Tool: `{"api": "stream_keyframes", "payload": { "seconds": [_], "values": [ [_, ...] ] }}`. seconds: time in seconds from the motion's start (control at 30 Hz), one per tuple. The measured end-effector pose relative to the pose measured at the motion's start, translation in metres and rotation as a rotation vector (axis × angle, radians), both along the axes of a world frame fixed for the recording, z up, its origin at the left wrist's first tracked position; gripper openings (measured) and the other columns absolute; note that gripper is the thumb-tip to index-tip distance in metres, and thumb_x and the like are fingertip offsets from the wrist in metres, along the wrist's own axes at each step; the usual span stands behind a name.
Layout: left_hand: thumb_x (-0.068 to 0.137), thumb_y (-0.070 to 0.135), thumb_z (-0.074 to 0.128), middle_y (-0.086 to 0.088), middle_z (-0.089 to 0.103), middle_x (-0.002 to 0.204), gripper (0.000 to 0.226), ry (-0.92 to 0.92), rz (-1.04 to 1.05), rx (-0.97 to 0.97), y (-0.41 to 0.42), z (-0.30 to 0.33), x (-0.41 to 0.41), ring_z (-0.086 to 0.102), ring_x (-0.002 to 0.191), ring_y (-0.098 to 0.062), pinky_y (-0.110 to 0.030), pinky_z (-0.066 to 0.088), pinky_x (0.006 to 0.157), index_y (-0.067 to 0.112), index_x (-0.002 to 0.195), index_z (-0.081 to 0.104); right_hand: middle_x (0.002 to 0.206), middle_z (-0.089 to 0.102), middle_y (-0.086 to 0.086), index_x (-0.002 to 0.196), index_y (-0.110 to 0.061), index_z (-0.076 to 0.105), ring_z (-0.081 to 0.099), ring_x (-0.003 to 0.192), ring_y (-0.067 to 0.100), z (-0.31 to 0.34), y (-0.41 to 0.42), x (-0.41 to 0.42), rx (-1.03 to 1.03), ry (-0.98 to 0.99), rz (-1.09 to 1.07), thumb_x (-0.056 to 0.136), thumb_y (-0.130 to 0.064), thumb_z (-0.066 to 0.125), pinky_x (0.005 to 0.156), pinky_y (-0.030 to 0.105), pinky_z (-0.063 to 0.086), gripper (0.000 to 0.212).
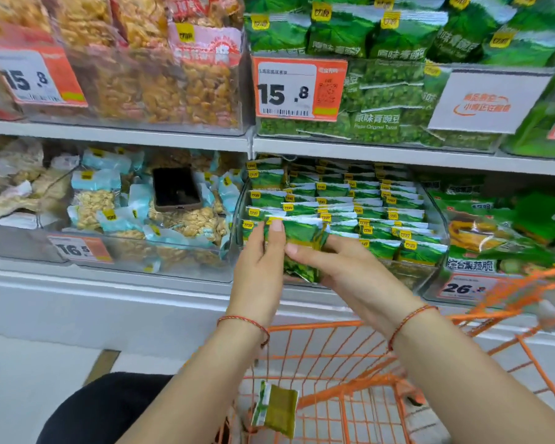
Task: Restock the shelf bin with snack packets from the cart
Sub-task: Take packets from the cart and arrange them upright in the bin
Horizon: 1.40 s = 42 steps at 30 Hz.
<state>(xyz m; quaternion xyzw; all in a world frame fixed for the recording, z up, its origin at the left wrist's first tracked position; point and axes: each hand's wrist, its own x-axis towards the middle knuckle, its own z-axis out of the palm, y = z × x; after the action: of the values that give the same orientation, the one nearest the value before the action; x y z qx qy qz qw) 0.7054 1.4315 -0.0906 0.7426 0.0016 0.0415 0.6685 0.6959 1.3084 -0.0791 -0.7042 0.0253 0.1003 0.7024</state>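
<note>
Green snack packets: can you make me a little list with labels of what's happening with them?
held: a stack of small green foil snack packets
left hand: grips the stack's left side
right hand: grips the stack from the right and below
goal: clear plastic shelf bin, already holding rows of the same packets
orange wire cart: one green packet left in view

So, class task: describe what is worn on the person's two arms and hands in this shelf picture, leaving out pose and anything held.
Both forearms are bare, with no sleeves showing. Each wrist carries a thin red braided string bracelet: one on the left wrist, one on the right wrist. The left hand has a thin ring on one finger. No gloves or watch show on the right hand.
</note>
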Motion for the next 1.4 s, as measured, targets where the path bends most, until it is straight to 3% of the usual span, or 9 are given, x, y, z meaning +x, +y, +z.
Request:
{"api": "stream_keyframes", "payload": {
  "seconds": [0.07, 0.17, 0.3, 0.47, 0.6, 0.73, 0.9, 1.2, 1.4],
  "values": [
    [0.098, 0.043, 0.035, 0.008, 0.054, 0.125, 0.049, 0.001, -0.047, -0.036, 0.009, 0.002, 0.013, 0.048, 0.110, -0.001, -0.012, 0.035, 0.086, 0.017, 0.137, 0.049, 0.080, 0.073, -0.013, 0.092, -0.018, 0.067, 0.067, 0.080, 0.000, 0.000, 0.002, 0.019, -0.043, -0.033, -0.049, 0.073, -0.031, 0.080, 0.078, 0.026, 0.052, 0.026],
    [0.097, 0.045, 0.034, 0.021, 0.057, 0.116, 0.035, -0.046, -0.049, -0.048, 0.030, -0.002, 0.038, 0.051, 0.113, 0.004, -0.014, 0.034, 0.093, 0.031, 0.119, 0.059, 0.116, 0.057, -0.006, 0.142, -0.011, 0.039, 0.056, 0.101, 0.009, 0.005, -0.001, 0.056, -0.123, -0.091, -0.165, 0.071, -0.034, 0.080, 0.094, 0.029, 0.041, 0.085],
    [0.100, 0.038, 0.041, 0.020, 0.060, 0.105, 0.017, -0.202, 0.130, 0.000, 0.062, -0.030, 0.073, 0.051, 0.097, 0.018, -0.001, 0.036, 0.080, 0.035, 0.105, 0.057, 0.109, 0.048, -0.011, 0.139, -0.016, 0.036, 0.050, 0.097, -0.007, 0.011, -0.008, 0.099, -0.262, -0.210, -0.165, 0.084, -0.019, 0.070, 0.083, 0.009, 0.037, 0.065],
    [0.093, 0.046, 0.037, 0.013, 0.062, 0.110, 0.034, -0.310, 0.227, 0.063, 0.072, -0.049, 0.087, 0.055, 0.107, -0.001, -0.022, 0.042, 0.089, 0.028, 0.111, 0.059, 0.128, 0.045, -0.008, 0.144, -0.014, 0.033, 0.043, 0.120, 0.006, 0.008, 0.010, 0.135, -0.452, -0.246, -0.045, 0.082, -0.028, 0.072, 0.081, 0.006, 0.031, 0.075],
    [0.096, 0.040, 0.038, 0.012, 0.057, 0.108, 0.028, -0.386, 0.198, 0.185, 0.071, -0.050, 0.086, 0.053, 0.101, 0.002, -0.018, 0.042, 0.087, 0.027, 0.112, 0.055, 0.100, 0.044, -0.024, 0.127, -0.025, 0.040, 0.046, 0.104, -0.002, 0.001, 0.020, 0.154, -0.419, -0.239, -0.067, 0.085, -0.022, 0.069, 0.069, -0.004, 0.036, 0.052],
    [0.095, 0.041, 0.034, 0.019, 0.051, 0.108, 0.031, -0.445, 0.155, 0.281, 0.069, -0.050, 0.087, 0.049, 0.099, 0.006, -0.004, 0.038, 0.076, 0.028, 0.117, 0.051, 0.116, 0.041, -0.010, 0.143, -0.013, 0.033, 0.042, 0.113, 0.005, -0.003, 0.016, 0.160, -0.477, -0.248, -0.080, 0.085, -0.029, 0.069, 0.091, 0.018, 0.033, 0.071],
    [0.096, 0.044, 0.033, 0.021, 0.049, 0.110, 0.036, -0.441, 0.124, 0.315, 0.063, -0.056, 0.085, 0.052, 0.099, 0.001, -0.023, 0.046, 0.080, 0.025, 0.121, 0.052, 0.147, 0.039, 0.004, 0.147, -0.014, 0.027, 0.039, 0.134, 0.020, -0.010, 0.014, 0.161, -0.629, -0.247, -0.010, 0.082, -0.037, 0.070, 0.103, 0.027, 0.033, 0.081],
    [0.095, 0.035, 0.039, 0.017, 0.046, 0.112, 0.033, -0.482, 0.119, 0.347, 0.063, -0.052, 0.087, 0.052, 0.100, -0.002, -0.025, 0.047, 0.074, 0.023, 0.123, 0.051, 0.140, 0.045, -0.003, 0.134, -0.043, 0.045, 0.040, 0.131, 0.014, -0.013, 0.015, 0.153, -0.870, -0.535, -0.058, 0.083, -0.038, 0.070, 0.103, 0.029, 0.038, 0.057],
    [0.095, 0.034, 0.039, 0.013, 0.046, 0.117, 0.033, -0.501, 0.096, 0.385, 0.063, -0.058, 0.086, 0.052, 0.102, -0.004, -0.032, 0.051, 0.076, 0.022, 0.124, 0.051, 0.157, 0.020, -0.007, 0.140, -0.033, 0.042, 0.033, 0.136, 0.013, -0.016, 0.018, 0.151, -1.041, -0.503, 0.047, 0.088, -0.035, 0.066, 0.101, 0.021, 0.030, 0.058]
  ]
}}
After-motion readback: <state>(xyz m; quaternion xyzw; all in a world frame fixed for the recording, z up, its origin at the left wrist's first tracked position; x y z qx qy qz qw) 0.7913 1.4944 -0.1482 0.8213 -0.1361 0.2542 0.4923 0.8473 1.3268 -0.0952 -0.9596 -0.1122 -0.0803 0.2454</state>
